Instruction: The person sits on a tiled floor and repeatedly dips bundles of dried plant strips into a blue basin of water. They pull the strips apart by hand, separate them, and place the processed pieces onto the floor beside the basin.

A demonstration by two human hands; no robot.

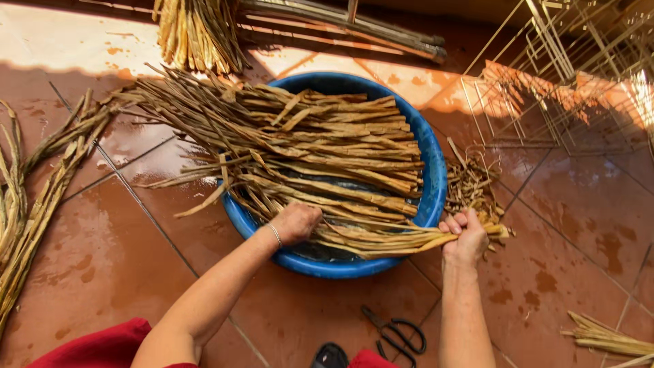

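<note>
The floor (579, 204) is laid with large reddish-brown glazed tiles, wet in patches and shining — darker grout lines run slantwise across it. Strong sunlight falls at eleven o'clock and again at two o'clock, while the middle and lower parts lie in shade. At two o'clock a stack of thin wire frames (579, 48) stands on the tiles and casts a net of fine shadows. At twelve o'clock a few long poles (354, 27) lie flat. At six o'clock a pair of black scissors (395, 334) rests on the floor — closed, handles to the right.
</note>
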